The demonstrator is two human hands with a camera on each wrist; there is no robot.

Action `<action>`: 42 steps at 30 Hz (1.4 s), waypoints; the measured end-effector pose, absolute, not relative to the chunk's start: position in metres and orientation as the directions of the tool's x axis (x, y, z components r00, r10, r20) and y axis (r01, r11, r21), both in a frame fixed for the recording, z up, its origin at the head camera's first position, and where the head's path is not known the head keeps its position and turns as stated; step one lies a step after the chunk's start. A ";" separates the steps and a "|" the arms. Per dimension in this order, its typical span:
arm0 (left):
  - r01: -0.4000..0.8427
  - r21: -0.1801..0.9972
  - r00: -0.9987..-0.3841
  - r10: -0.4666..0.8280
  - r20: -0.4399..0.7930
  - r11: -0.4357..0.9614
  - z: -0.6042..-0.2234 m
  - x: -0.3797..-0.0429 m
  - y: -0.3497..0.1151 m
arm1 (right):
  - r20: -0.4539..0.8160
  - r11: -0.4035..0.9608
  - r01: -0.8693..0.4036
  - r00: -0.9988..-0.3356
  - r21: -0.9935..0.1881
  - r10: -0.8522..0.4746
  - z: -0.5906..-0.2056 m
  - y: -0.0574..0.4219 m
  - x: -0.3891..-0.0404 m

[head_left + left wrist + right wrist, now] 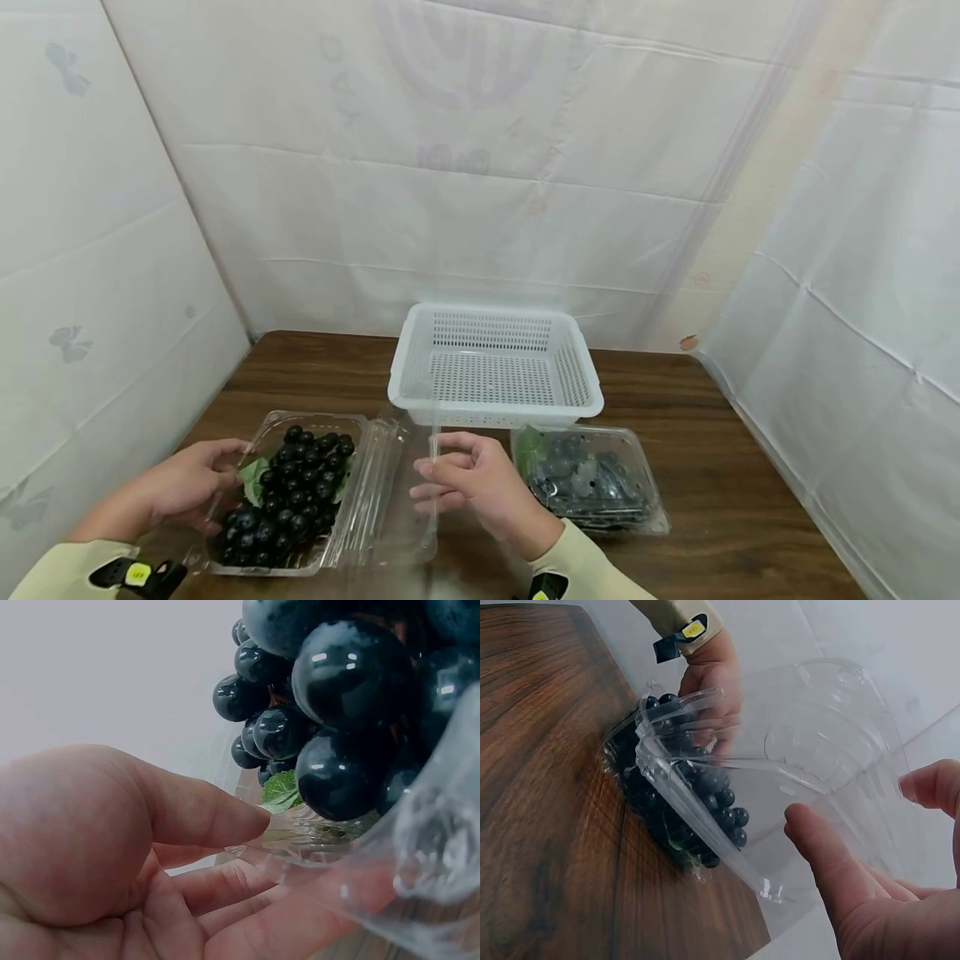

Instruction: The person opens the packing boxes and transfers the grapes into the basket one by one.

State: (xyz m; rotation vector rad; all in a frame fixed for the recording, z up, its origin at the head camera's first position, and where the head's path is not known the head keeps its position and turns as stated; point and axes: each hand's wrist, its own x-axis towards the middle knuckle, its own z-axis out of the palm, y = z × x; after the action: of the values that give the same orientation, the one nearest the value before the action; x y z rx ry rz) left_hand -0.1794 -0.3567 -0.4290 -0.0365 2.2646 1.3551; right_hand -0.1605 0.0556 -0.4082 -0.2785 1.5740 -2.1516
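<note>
The round blue-black grapes [300,483] are smooth and glossy, a few dulled by powdery haze; the green leaf [280,792] looks veined and rough. The open clear hinged box [358,504] is thin, shiny, ribbed plastic, the closed clear box [637,457] equally glossy plastic. The white rectangular slotted basket [495,413] is smooth, satiny plastic. The brown wood-grained desk [727,483] has a low sheen; the white wall sheeting [480,217] looks thin and creased, the pale yellow sleeve [592,568] matt cloth.

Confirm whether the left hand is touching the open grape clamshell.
Touching: the left wrist view shows the left hand with its thumb tip on the edge of the open grape clamshell.
</note>
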 end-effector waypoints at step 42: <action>-0.257 0.844 -0.849 0.307 -0.429 0.471 -0.428 -0.183 -0.352 | -0.283 0.156 0.238 -0.859 -0.959 -0.428 -0.419 0.102 -0.156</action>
State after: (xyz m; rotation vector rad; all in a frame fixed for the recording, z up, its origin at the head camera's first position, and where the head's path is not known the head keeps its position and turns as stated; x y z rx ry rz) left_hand -0.1834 -0.3522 -0.4285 0.0415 2.1859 1.3822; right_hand -0.1561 0.1020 -0.4193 -0.1796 1.9400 -1.7527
